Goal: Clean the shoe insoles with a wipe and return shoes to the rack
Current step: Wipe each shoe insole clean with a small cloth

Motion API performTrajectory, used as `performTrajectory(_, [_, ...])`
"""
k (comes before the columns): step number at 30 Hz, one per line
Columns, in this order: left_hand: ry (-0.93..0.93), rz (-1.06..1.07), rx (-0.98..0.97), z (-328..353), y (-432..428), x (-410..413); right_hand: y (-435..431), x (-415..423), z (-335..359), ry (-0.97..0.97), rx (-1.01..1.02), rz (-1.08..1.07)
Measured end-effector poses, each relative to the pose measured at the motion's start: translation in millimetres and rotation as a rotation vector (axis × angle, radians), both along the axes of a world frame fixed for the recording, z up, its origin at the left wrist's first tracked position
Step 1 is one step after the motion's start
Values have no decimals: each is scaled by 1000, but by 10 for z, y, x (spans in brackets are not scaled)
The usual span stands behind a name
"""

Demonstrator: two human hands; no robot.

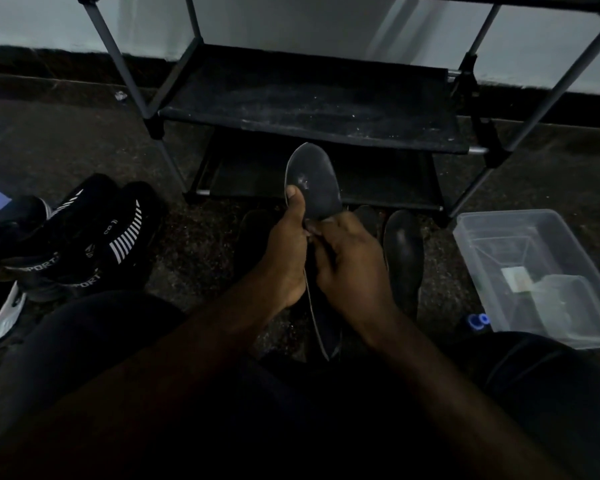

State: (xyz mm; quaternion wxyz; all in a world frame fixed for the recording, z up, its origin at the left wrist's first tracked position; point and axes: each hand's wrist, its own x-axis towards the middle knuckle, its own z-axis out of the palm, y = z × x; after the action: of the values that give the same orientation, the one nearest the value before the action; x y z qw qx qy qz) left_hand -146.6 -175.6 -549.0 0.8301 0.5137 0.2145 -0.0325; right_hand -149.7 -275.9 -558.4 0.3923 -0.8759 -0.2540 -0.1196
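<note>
A dark grey insole (314, 181) stands up in front of me, toe end up, held in both hands. My left hand (286, 251) grips its left edge with the thumb pressed on its face. My right hand (350, 261) has curled fingers on the insole's middle; whether a wipe lies under them is hidden. Another dark insole (404, 254) lies on the floor to the right, and a third (253, 237) lies dimly to the left. The black shoe rack (312, 133) stands just beyond, its lower shelves bare.
Black sport shoes with white stripes (84, 237) are piled on the floor at left, with a white-soled shoe (0, 323) nearer me. A clear plastic tub (534, 271) sits at right, a blue-capped item (478, 321) beside it. My dark-clad legs fill the foreground.
</note>
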Motion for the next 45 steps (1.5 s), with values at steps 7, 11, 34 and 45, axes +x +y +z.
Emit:
performTrajectory(7, [20,-17,-23,3,-51,3,-74,169,6,6,37,-134])
performTrajectory(11, [10,32,-29,-12,-37,-11,-35,46,10,-3,-20,-10])
performTrajectory(34, [-47,-96,-115,139,41,-5,-327,356,215,578,834,-161])
performTrajectory(45, [-61,-12,-247,206,86,9,-128,134,152,519,550,-14])
